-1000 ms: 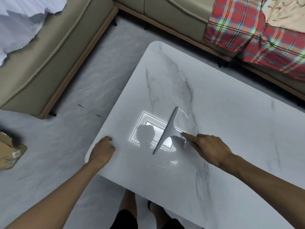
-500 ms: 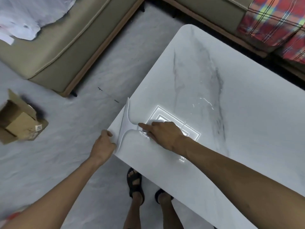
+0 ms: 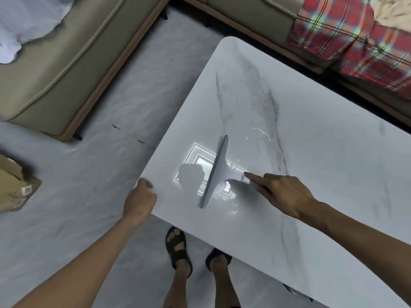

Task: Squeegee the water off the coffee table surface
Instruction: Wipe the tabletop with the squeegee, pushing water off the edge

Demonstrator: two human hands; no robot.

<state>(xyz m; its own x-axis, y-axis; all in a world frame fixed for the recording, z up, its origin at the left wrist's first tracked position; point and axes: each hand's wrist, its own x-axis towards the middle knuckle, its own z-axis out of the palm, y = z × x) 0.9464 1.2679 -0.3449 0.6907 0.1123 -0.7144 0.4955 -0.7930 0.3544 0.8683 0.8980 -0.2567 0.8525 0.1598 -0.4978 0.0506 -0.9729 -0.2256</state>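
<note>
A white marble coffee table (image 3: 311, 152) fills the right half of the view. A grey squeegee (image 3: 216, 172) stands on it with its long blade running near-to-far, beside a bright ceiling-light reflection. My right hand (image 3: 287, 192) is shut on the squeegee's handle, index finger stretched along it. A thin film of water (image 3: 226, 192) ripples just right of the blade's near end, and small droplets (image 3: 260, 131) glint farther back. My left hand (image 3: 140, 201) grips the table's near left corner.
A beige sofa (image 3: 66, 70) stands at the left with white cloth on it. Another sofa section with a red plaid blanket (image 3: 347, 34) runs along the back right. A cardboard box (image 3: 13, 187) lies on the grey floor at the left. My sandalled feet (image 3: 178, 247) are below the table edge.
Half a second ago the squeegee was at the table's left edge by my left hand. Now my right hand has carried it back rightward onto the wet patch. My left hand stays on the corner.
</note>
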